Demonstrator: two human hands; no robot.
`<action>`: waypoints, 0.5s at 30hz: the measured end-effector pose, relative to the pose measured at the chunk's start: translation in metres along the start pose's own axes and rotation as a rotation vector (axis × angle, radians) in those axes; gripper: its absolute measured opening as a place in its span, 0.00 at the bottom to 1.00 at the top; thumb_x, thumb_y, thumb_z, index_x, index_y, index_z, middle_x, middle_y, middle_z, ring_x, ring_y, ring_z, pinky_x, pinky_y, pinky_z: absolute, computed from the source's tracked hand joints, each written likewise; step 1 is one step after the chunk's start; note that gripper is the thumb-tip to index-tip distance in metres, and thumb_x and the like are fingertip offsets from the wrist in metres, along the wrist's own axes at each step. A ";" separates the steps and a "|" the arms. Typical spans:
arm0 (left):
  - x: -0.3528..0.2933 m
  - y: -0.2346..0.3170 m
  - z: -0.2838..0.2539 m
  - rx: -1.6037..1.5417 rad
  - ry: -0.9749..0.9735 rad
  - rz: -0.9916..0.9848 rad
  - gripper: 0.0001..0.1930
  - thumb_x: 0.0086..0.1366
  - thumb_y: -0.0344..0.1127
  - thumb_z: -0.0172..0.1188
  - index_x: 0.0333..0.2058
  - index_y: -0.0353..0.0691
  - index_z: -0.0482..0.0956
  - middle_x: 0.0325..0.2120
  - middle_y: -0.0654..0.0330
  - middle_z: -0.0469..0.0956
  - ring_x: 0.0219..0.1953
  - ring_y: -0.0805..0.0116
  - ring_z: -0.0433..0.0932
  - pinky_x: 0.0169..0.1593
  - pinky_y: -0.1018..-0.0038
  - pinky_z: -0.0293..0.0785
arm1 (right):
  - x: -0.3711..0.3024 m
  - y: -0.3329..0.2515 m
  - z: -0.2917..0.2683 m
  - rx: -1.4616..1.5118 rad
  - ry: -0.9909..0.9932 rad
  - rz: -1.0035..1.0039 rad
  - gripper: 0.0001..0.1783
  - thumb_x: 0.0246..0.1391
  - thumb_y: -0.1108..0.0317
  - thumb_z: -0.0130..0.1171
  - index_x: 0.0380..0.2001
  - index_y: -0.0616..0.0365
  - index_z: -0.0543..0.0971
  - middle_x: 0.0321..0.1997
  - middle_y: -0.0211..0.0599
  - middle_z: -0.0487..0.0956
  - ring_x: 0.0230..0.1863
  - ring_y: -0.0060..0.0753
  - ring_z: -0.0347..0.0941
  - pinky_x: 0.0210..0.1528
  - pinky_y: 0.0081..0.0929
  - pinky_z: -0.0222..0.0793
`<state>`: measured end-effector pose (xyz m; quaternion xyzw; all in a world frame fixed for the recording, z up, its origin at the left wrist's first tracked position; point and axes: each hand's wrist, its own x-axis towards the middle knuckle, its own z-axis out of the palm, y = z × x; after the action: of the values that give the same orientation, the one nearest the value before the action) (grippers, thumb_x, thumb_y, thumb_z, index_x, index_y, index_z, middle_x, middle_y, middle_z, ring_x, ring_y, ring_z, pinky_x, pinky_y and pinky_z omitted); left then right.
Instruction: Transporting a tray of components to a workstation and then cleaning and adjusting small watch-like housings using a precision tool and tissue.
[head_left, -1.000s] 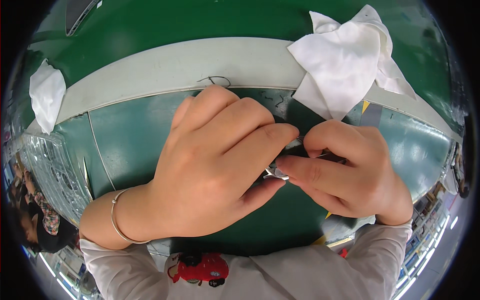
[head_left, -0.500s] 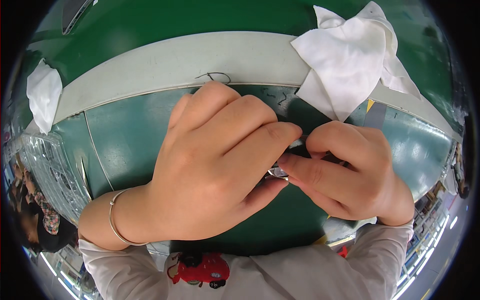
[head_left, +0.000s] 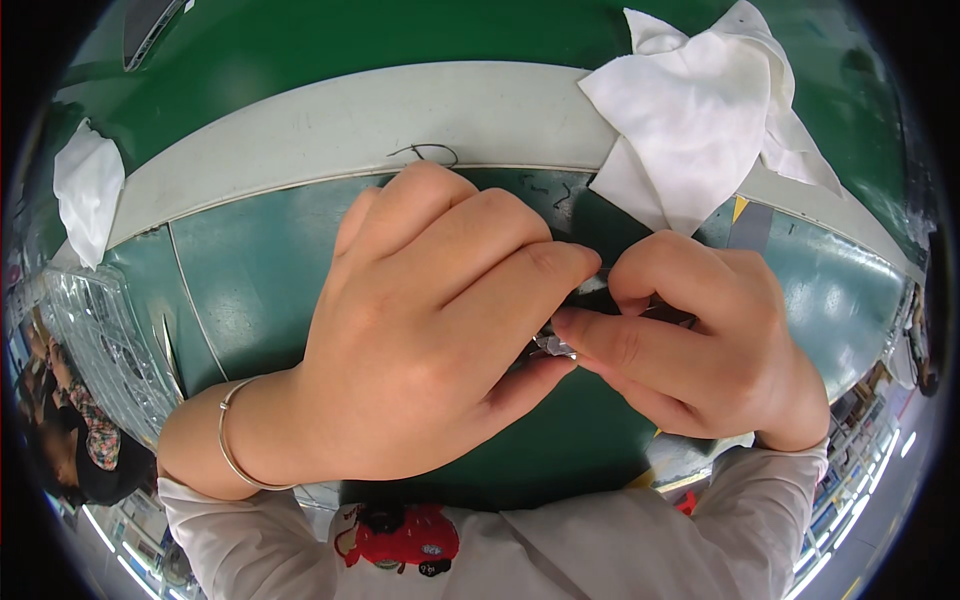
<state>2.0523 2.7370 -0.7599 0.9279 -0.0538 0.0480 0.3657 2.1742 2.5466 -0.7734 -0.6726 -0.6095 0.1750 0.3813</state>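
Observation:
Near the middle of the green work surface my two hands meet around a small shiny metal part point(head_left: 555, 345). My left hand point(head_left: 430, 320) is closed, with its thumb and forefinger pinching the part from the left; a thin bracelet circles that wrist. From the right, my right hand point(head_left: 700, 335) is closed too, its thumb pressed against the part. A dark thin piece shows between its thumb and curled forefinger, too covered to name. Most of the held part is hidden by my fingers.
A crumpled white cloth point(head_left: 690, 110) lies beyond my right hand, and a smaller one point(head_left: 88, 190) at the far left. Clear plastic trays point(head_left: 105, 330) and tweezers point(head_left: 168, 350) are at the left. A dark thread point(head_left: 425, 152) lies on the pale strip point(head_left: 330, 115).
My right hand has risen very slightly, away from me. The left hand keeps its pinch almost unmoved, and a little more of the shiny part shows between the fingers.

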 end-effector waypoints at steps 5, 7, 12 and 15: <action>0.001 0.000 0.000 0.011 -0.005 0.000 0.25 0.34 0.33 0.76 0.38 0.37 0.85 0.31 0.60 0.77 0.33 0.61 0.70 0.36 0.69 0.66 | 0.001 0.001 -0.004 -0.001 -0.024 0.009 0.12 0.37 0.75 0.72 0.31 0.58 0.87 0.26 0.31 0.68 0.18 0.24 0.63 0.15 0.21 0.53; 0.001 0.000 0.000 0.008 -0.010 0.000 0.25 0.34 0.33 0.76 0.38 0.37 0.85 0.31 0.60 0.77 0.33 0.62 0.70 0.36 0.69 0.66 | 0.000 0.001 -0.004 0.001 -0.037 0.009 0.12 0.37 0.75 0.73 0.31 0.58 0.87 0.26 0.31 0.68 0.18 0.24 0.63 0.15 0.21 0.52; 0.002 0.000 0.001 0.003 -0.015 0.002 0.25 0.34 0.33 0.76 0.38 0.37 0.85 0.31 0.60 0.77 0.33 0.62 0.70 0.36 0.68 0.66 | 0.000 -0.001 0.003 -0.030 0.045 0.021 0.11 0.37 0.77 0.73 0.29 0.59 0.86 0.26 0.31 0.68 0.17 0.23 0.62 0.14 0.21 0.52; 0.002 -0.001 0.001 0.009 -0.015 0.010 0.26 0.33 0.34 0.76 0.38 0.37 0.85 0.31 0.60 0.77 0.33 0.61 0.70 0.36 0.68 0.66 | 0.000 0.001 0.001 -0.025 0.032 0.004 0.10 0.38 0.77 0.73 0.28 0.59 0.86 0.26 0.31 0.68 0.17 0.22 0.62 0.14 0.21 0.51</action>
<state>2.0547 2.7367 -0.7606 0.9296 -0.0609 0.0429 0.3609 2.1741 2.5467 -0.7747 -0.6813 -0.6040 0.1574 0.3824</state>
